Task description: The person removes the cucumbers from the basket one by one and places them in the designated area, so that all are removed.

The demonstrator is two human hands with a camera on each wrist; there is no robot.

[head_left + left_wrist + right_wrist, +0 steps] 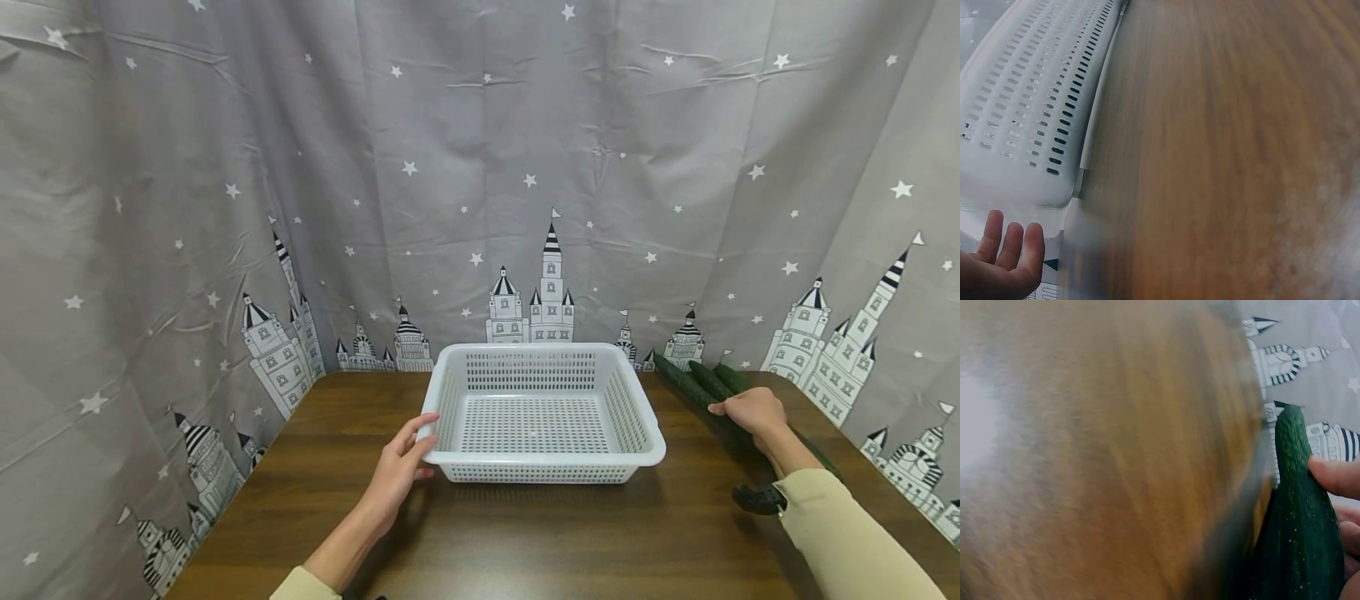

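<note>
A white plastic basket (532,417) with slotted walls stands on the brown wooden table. At its left end my left hand (401,454) holds the rim, with some fingers over the edge. The left wrist view shows three fingers (1032,250) of that hand just below the basket's wall (1041,94). To the right, several long dark green cucumbers (678,379) lie side by side. My right hand (753,412) grips a cucumber (1304,531), its thumb (1332,475) against the skin. The hand and forearm hide part of the cucumbers.
The wooden table (540,542) reaches back to a grey curtain (450,183) printed with white stars and castles. A black band (759,500) sits at my right wrist. Wood surface lies between the basket and the cucumbers.
</note>
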